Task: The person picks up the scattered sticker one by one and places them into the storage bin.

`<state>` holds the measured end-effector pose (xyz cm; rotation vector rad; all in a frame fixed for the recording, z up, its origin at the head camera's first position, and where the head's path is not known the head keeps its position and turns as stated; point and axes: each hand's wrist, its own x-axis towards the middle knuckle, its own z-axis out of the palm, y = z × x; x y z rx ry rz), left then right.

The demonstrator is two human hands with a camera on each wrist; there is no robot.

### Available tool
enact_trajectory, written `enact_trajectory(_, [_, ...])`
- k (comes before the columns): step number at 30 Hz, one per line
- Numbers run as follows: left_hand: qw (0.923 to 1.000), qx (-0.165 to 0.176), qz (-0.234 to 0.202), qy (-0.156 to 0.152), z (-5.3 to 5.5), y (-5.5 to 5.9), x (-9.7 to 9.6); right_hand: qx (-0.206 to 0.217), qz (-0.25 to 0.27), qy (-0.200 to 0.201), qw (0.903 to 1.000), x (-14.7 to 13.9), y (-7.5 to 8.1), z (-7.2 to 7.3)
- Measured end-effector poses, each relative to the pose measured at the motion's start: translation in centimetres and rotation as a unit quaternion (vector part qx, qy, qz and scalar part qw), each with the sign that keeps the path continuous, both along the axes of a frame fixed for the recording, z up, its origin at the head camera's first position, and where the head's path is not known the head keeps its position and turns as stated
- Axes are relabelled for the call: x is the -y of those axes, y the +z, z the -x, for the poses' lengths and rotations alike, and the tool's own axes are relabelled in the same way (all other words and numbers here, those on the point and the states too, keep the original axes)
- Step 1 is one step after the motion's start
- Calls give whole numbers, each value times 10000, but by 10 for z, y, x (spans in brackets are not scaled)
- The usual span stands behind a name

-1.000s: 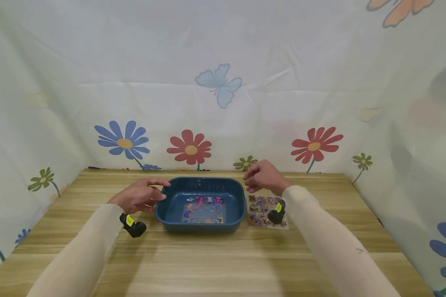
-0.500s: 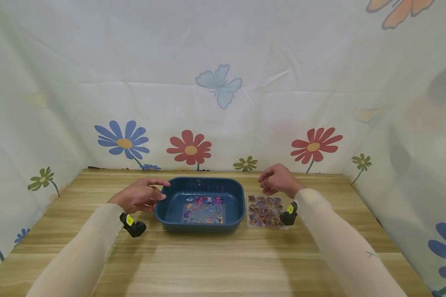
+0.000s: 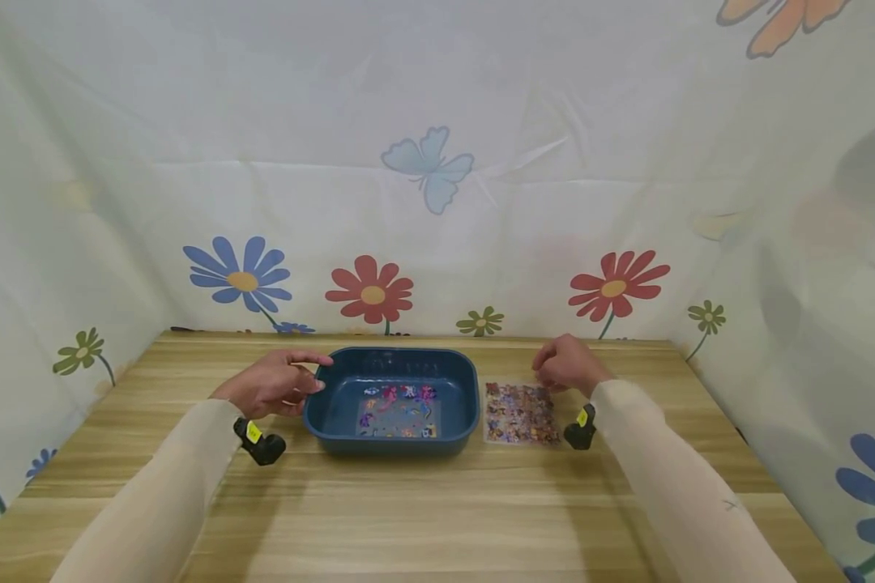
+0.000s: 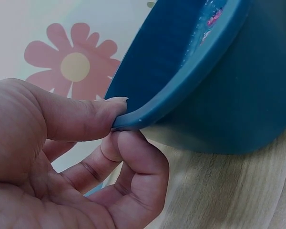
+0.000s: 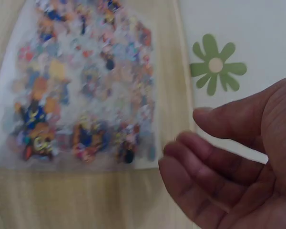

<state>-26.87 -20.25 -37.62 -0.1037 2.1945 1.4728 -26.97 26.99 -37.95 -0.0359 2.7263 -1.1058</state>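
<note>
A dark blue plastic basin (image 3: 390, 447) sits on the wooden table, with a clear sheet of small colourful cartoon stickers (image 3: 397, 419) lying flat on its floor. My left hand (image 3: 271, 386) pinches the basin's left rim; in the left wrist view the thumb lies over the rim (image 4: 157, 112) and the curled fingers are beneath it. Right of the basin lie clear sticker sheets (image 3: 519, 414) crowded with colourful figures. Over their far right corner hovers my right hand (image 3: 570, 363), its thumb and fingers loosely curved and apart, with nothing between them in the right wrist view.
Pale wood-grain boards form the table (image 3: 408, 518). Behind and at both sides hangs a white cloth (image 3: 299, 202) printed with flowers and butterflies, meeting the table's back edge. A small black camera (image 3: 260, 444) is strapped to each wrist.
My right hand has moved right and down, from near the basin's far right corner to the far right corner of the sticker sheets. The left hand and basin stay put.
</note>
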Motion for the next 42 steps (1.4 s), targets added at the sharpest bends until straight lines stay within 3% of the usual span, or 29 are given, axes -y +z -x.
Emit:
enact_trajectory(5, [10000,6,0,41,0,-1,2,-223,-907,-253,9953,-4,-12,1])
enact_trajectory(8, [10000,6,35,93,1,-2,2,-272,-1074,-398,9930,-5,-19,3])
enact_trajectory(15, [9999,-32,77,137,1,-3,2,-165,-1087,-499,9927,-6,-32,5])
enact_trajectory(22, [9999,-49,60,125,1,-5,0,-1,-1035,-639,9926,-5,-34,2])
enact_trajectory(34, [9999,-55,46,90,1,-4,0,-288,-982,-521,9934,-3,-40,3])
enact_trajectory(42, [9999,-55,59,150,2,-4,0,-743,-1032,-448,9909,-9,-46,3])
